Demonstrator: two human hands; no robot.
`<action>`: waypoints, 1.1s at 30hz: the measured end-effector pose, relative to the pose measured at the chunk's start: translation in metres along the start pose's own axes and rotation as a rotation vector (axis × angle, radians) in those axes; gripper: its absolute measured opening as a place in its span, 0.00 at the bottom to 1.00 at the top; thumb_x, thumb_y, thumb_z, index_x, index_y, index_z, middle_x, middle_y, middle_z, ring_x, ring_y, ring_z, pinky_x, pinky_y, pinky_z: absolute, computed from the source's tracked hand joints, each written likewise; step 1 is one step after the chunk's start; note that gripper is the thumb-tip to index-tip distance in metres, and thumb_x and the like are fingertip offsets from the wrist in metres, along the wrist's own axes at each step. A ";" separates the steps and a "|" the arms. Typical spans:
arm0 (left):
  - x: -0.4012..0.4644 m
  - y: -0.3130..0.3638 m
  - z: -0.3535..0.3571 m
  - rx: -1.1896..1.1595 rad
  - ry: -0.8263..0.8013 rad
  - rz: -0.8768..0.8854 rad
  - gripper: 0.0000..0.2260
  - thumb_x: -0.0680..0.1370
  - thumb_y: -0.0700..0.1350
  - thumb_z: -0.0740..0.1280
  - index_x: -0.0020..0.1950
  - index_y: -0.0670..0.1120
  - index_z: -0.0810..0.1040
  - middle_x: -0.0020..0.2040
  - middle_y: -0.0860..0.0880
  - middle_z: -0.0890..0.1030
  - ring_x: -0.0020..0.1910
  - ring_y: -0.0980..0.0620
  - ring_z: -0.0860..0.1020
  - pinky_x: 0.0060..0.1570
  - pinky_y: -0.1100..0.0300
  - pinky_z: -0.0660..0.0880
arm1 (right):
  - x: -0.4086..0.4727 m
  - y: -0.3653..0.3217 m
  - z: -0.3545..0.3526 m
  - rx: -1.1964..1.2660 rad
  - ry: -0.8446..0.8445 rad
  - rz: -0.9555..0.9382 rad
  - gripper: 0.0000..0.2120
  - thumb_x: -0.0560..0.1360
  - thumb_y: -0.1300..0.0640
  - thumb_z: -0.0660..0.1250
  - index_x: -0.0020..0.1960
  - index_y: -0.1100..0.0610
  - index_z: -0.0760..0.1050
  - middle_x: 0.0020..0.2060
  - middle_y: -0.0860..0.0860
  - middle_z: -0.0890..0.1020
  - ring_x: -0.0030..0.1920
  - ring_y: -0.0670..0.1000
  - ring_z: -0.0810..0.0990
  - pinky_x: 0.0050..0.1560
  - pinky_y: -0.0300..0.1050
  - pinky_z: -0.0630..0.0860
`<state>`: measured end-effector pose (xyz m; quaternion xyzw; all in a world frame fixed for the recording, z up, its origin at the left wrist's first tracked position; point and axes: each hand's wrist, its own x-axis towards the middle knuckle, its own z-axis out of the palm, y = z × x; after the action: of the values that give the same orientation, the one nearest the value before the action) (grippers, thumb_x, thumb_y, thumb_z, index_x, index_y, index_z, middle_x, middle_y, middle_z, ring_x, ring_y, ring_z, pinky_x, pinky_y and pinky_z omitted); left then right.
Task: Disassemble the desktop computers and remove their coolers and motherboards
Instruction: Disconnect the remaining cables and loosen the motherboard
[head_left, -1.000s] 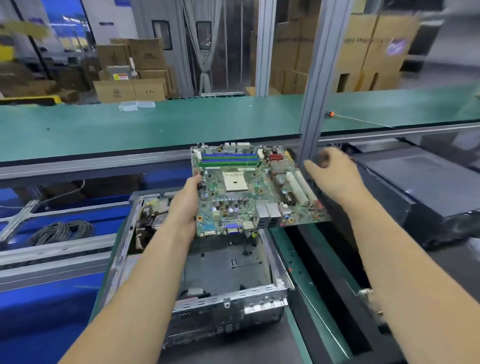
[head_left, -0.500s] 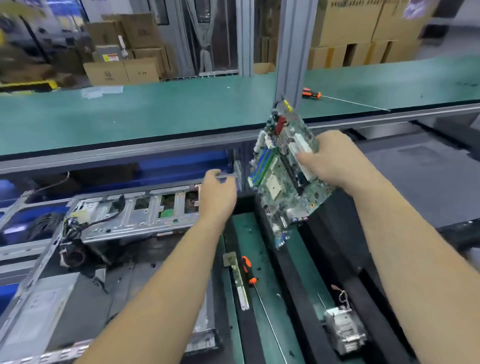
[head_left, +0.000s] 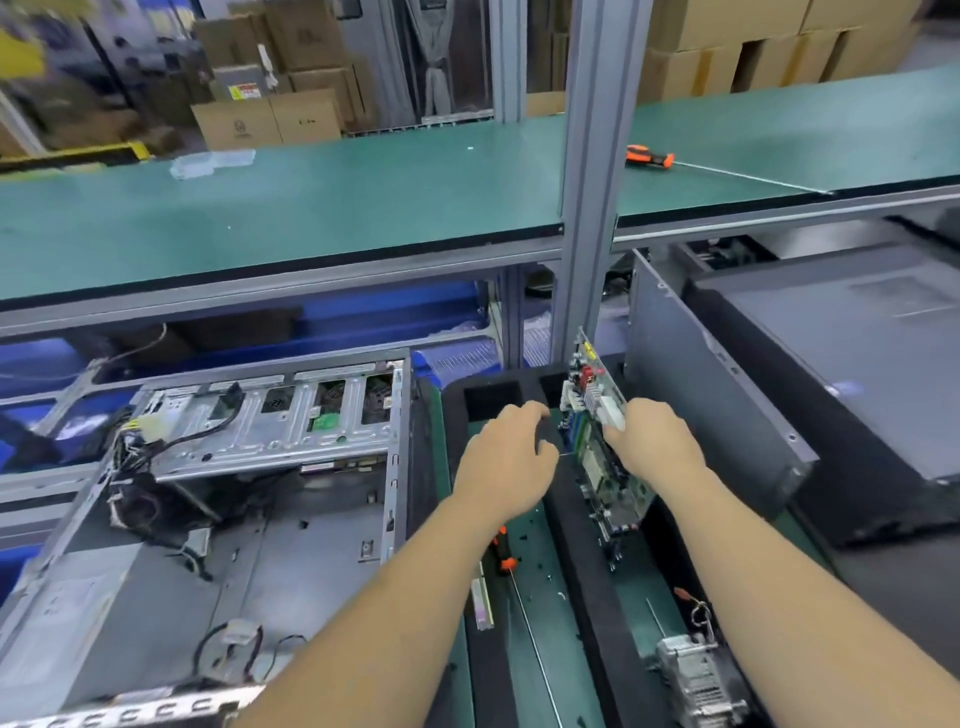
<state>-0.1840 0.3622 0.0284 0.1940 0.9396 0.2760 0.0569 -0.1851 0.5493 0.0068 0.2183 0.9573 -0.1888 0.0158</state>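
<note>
Right hand (head_left: 655, 441) is being kept clamped on the upper edge of the green printed motherboard (head_left: 602, 462), held on edge over the black foam slotted tray (head_left: 582, 571), seemingly for slotting upright, while the left hand (head_left: 506, 462) is being held loosely curled, grasping nothing, beside it.

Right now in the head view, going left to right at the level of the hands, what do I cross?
Open computer case → left hand → motherboard, on edge, gripped by the right hand → grey side panel, leaning → closed dark computer case.
</note>
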 end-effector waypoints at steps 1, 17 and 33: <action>-0.001 -0.002 0.000 0.012 0.004 0.007 0.19 0.81 0.47 0.58 0.72 0.50 0.68 0.67 0.48 0.74 0.59 0.46 0.76 0.58 0.47 0.74 | 0.003 0.002 0.006 -0.004 -0.011 0.003 0.12 0.79 0.50 0.65 0.44 0.57 0.70 0.39 0.53 0.74 0.39 0.59 0.74 0.39 0.47 0.70; -0.046 -0.073 -0.050 0.076 0.241 -0.076 0.19 0.80 0.44 0.61 0.71 0.48 0.71 0.68 0.49 0.74 0.67 0.48 0.70 0.67 0.52 0.68 | 0.009 0.004 0.002 -0.154 0.034 0.153 0.20 0.74 0.61 0.63 0.65 0.66 0.69 0.63 0.69 0.73 0.63 0.68 0.72 0.63 0.58 0.72; -0.147 -0.278 -0.147 0.265 0.308 -0.480 0.34 0.76 0.49 0.67 0.79 0.46 0.57 0.76 0.42 0.64 0.74 0.40 0.63 0.73 0.45 0.60 | -0.154 -0.225 0.093 -0.132 0.011 -0.414 0.24 0.79 0.50 0.61 0.74 0.51 0.63 0.71 0.57 0.64 0.71 0.59 0.63 0.63 0.56 0.72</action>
<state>-0.1732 0.0168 0.0016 -0.0716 0.9840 0.1559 -0.0483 -0.1460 0.2641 0.0174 0.0166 0.9921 -0.1236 -0.0141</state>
